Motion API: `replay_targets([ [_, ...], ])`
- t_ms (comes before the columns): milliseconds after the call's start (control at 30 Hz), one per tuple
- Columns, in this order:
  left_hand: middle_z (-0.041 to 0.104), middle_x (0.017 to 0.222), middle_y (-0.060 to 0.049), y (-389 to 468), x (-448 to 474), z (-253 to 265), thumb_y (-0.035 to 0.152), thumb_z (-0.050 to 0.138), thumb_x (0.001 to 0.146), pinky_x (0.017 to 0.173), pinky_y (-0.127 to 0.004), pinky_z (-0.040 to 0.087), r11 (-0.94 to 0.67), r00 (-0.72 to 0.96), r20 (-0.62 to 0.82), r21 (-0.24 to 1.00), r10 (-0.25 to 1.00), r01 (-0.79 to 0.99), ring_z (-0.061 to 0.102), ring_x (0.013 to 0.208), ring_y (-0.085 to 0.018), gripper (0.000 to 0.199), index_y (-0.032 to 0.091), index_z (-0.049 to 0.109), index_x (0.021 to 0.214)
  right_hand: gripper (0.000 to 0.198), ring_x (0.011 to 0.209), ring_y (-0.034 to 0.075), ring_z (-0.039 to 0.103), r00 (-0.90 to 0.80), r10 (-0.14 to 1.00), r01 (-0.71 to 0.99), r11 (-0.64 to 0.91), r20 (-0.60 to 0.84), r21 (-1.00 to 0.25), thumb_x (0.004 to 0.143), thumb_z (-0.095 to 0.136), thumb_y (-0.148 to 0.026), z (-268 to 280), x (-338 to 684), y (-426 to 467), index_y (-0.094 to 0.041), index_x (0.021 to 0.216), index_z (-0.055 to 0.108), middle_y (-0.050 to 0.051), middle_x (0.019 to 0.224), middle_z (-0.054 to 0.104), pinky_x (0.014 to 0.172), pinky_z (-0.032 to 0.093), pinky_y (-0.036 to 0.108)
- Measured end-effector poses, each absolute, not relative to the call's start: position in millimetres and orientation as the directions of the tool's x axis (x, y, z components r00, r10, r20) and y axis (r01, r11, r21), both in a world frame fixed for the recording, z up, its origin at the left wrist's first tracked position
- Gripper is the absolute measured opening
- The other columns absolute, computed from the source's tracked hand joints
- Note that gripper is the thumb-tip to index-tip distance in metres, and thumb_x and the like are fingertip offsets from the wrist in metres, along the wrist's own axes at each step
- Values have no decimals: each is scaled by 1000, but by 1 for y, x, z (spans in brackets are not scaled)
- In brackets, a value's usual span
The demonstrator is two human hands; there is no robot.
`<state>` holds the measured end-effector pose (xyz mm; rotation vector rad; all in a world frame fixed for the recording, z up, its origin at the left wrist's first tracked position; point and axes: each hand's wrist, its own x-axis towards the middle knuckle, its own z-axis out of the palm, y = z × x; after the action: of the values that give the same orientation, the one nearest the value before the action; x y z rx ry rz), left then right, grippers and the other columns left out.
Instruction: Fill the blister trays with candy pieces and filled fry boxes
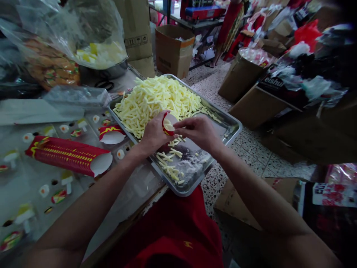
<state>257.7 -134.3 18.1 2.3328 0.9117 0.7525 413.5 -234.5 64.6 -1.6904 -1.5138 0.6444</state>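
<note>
Our left hand [154, 131] grips a carton [169, 122]; we cannot tell if our right hand [201, 131] holds anything. Squeezing could crumple the carton.

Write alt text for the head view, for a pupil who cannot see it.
A person's left hand holds a small red-and-white carton, with the right hand at its opening, over a metal tray heaped with pale yellow, fry-shaped sticks. To the left, a stack of red cartons and one loose carton lie on a patterned table cover.

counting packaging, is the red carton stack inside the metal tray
No, the red carton stack lies on the table beside the tray.
</note>
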Motion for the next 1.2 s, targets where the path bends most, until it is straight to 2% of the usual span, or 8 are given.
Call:
replay_targets([
  [133, 63, 134, -11, -124, 245, 19, 31, 89, 62, 105, -37, 48, -601, 607, 264, 657, 749, 455, 62, 120, -26, 82, 17, 51, 134, 20, 77, 17, 63, 206, 960, 704, -10, 191, -710, 93, 65, -34, 27, 403, -262, -20, 100, 78, 5, 90, 74, 69, 47, 31],
  [333, 65, 129, -10, -126, 216, 35, 32, 89, 62, 104, -37, 49, -583, 538, 300, 646, 787, 492, 63, 116, -27, 81, 16, 52, 131, 32, 78, 22, 62, 135, 988, 954, -149, -74, -258, 96, 64, -44, 11, 362, -271, -15, 93, 75, 13, 96, 71, 64, 42, 32],
  [533, 65, 131, -9, -138, 203, 37, 32, 89, 61, 104, -39, 49, -579, 563, 274, 657, 780, 483, 63, 118, -27, 82, 18, 52, 134, 23, 70, 19, 60, 212, 952, 966, -238, -219, -99, 94, 58, -23, 15, 339, -257, -12, 89, 77, 14, 96, 70, 64, 41, 32],
  [667, 66, 127, -10, -138, 195, 35, 35, 88, 61, 100, -39, 51, -626, 622, 225, 545, 750, 558, 64, 115, -29, 82, 18, 52, 133, 17, 73, 18, 60, 216, 964, 953, -243, -157, -181, 83, 62, -16, 5, 356, -253, -14, 86, 78, 11, 90, 72, 65, 40, 31],
  [833, 66, 125, -14, -151, 195, 40, 35, 84, 69, 96, -41, 51, -772, 780, 108, 277, 616, 572, 63, 113, -32, 72, 15, 54, 132, 13, 61, 13, 55, 354, 930, 782, -350, -96, -515, 75, 70, -24, 10, 380, -246, -17, 82, 78, 1, 67, 67, 58, 36, 27],
  [900, 66, 125, -14, -159, 204, 39, 34, 83, 70, 94, -41, 51, -787, 793, 84, 229, 603, 573, 64, 112, -33, 70, 15, 54, 130, 12, 59, 12, 53, 370, 929, 773, -322, -25, -547, 75, 70, -24, 22, 377, -240, -17, 81, 77, 1, 65, 66, 58, 35, 27],
  [1067, 69, 108, -11, -171, 233, 24, 25, 76, 71, 88, -38, 51, -720, 708, 169, 292, 686, 629, 66, 102, -30, 41, 17, 60, 108, 17, 64, 13, 51, 209, 978, 911, -194, 2, -365, 80, 60, -12, 54, 359, -226, -14, 71, 74, 5, 69, 67, 62, 33, 29],
  [1200, 70, 102, -7, -173, 241, 12, 29, 75, 69, 82, -36, 51, -649, 610, 252, 452, 751, 613, 66, 95, -27, 41, 21, 58, 105, 25, 65, 12, 52, 62, 998, 834, -60, -15, -548, 82, 53, -9, 60, 366, -230, -16, 78, 76, 1, 69, 66, 65, 36, 26],
])
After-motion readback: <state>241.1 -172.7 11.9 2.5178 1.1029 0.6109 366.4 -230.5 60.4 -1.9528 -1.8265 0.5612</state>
